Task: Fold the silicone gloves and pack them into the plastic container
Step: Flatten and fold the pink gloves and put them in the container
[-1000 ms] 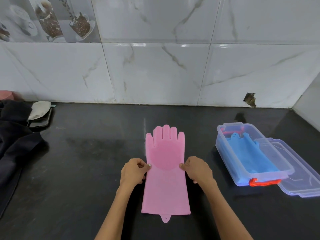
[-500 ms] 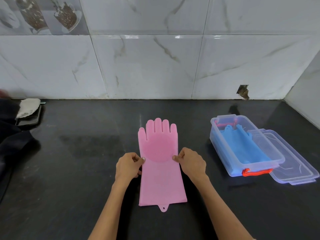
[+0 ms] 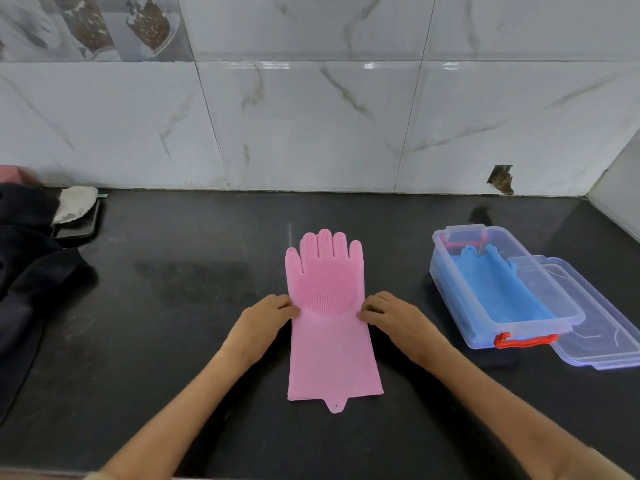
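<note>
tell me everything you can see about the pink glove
The pink glove looks like soft matte silicone. It lies flat and unfolded on the black counter, fingers pointing toward the tiled wall, long cuff toward the person. A round patch of fine bristles covers the palm, and a small hanging tab with a hole sticks out from the cuff edge. The left hand and right hand hold its two side edges near the wrist. It sits left of the plastic container, apart from it.

Two bare forearms, no sleeves; left hand (image 3: 265, 315) and right hand (image 3: 398, 315) ungloved
</note>
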Action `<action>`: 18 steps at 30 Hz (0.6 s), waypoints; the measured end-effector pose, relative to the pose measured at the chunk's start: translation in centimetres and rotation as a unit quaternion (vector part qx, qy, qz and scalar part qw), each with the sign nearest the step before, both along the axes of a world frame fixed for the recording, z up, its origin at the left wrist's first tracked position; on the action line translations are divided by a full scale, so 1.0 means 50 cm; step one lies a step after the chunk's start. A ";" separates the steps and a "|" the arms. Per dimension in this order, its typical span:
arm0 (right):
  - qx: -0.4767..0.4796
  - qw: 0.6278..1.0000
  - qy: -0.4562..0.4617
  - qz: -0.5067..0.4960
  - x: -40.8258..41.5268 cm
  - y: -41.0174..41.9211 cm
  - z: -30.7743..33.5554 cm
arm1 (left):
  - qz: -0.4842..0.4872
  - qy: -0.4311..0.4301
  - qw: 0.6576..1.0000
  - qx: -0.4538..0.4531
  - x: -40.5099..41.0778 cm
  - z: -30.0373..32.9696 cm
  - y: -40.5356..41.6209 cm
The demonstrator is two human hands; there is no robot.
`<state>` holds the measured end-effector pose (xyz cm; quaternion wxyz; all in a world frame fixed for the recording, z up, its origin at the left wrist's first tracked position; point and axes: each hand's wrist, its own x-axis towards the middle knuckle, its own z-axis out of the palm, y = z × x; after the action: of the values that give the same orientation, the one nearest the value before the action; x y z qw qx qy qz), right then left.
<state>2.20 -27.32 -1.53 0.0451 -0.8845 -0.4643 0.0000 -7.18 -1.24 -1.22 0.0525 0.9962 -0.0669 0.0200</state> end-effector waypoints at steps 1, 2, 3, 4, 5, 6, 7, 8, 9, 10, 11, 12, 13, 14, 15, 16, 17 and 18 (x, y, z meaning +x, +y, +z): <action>-0.013 1.000 -0.008 0.018 0.002 -0.001 0.002 | -0.025 0.015 0.999 0.028 0.002 0.002 0.008; -0.028 0.999 -0.009 0.032 0.005 -0.002 0.005 | -0.049 0.027 0.997 0.059 0.005 0.004 0.013; -0.045 0.998 -0.006 0.041 0.009 -0.003 0.008 | -0.072 0.036 0.992 0.096 0.009 0.004 0.018; -0.062 0.997 -0.001 0.046 0.014 -0.003 0.012 | -0.089 0.045 0.986 0.133 0.013 0.002 0.022; -0.076 0.996 0.004 0.049 0.020 -0.002 0.017 | -0.100 0.049 0.981 0.157 0.018 0.001 0.025; -0.087 0.995 0.008 0.051 0.026 -0.002 0.020 | -0.109 0.050 0.978 0.170 0.022 0.002 0.026; -0.094 0.994 0.010 0.053 0.031 -0.002 0.021 | -0.124 0.038 0.975 0.179 0.024 0.004 0.027; -0.100 0.993 0.010 0.057 0.034 -0.003 0.022 | -0.151 0.006 0.971 0.187 0.024 0.007 0.027; -0.104 0.993 0.008 0.060 0.037 -0.003 0.022 | -0.181 -0.033 0.965 0.186 0.023 0.010 0.028; -0.105 0.992 0.005 0.063 0.039 -0.004 0.022 | -0.204 -0.067 0.959 0.183 0.021 0.016 0.029; -0.102 0.993 0.002 0.066 0.041 -0.004 0.021 | -0.227 -0.088 0.952 0.186 0.020 0.019 0.031; -0.097 0.993 0.000 0.068 0.041 -0.005 0.020 | -0.247 -0.095 0.947 0.184 0.019 0.021 0.033; -0.090 0.993 -0.002 0.071 0.042 -0.006 0.018 | -0.266 -0.096 0.942 0.182 0.019 0.021 0.036; -0.082 0.994 -0.003 0.074 0.042 -0.008 0.017 | -0.282 -0.097 0.937 0.183 0.020 0.020 0.039; -0.074 0.994 -0.003 0.080 0.045 -0.009 0.018 | -0.293 -0.093 0.933 0.188 0.022 0.020 0.041; -0.066 0.994 -0.004 0.089 0.046 -0.011 0.021 | -0.301 -0.089 0.930 0.189 0.022 0.020 0.042; -0.060 0.993 -0.008 0.103 0.047 -0.012 0.025 | -0.310 -0.089 0.928 0.189 0.024 0.021 0.045; -0.052 0.991 -0.021 0.124 0.050 -0.011 0.028 | -0.319 -0.089 0.924 0.189 0.027 0.021 0.047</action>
<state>4.69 -27.88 -0.13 -0.0116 -0.8211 -0.5706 0.0112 -5.84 1.14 -0.15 -0.1393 0.9077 -0.3881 0.0777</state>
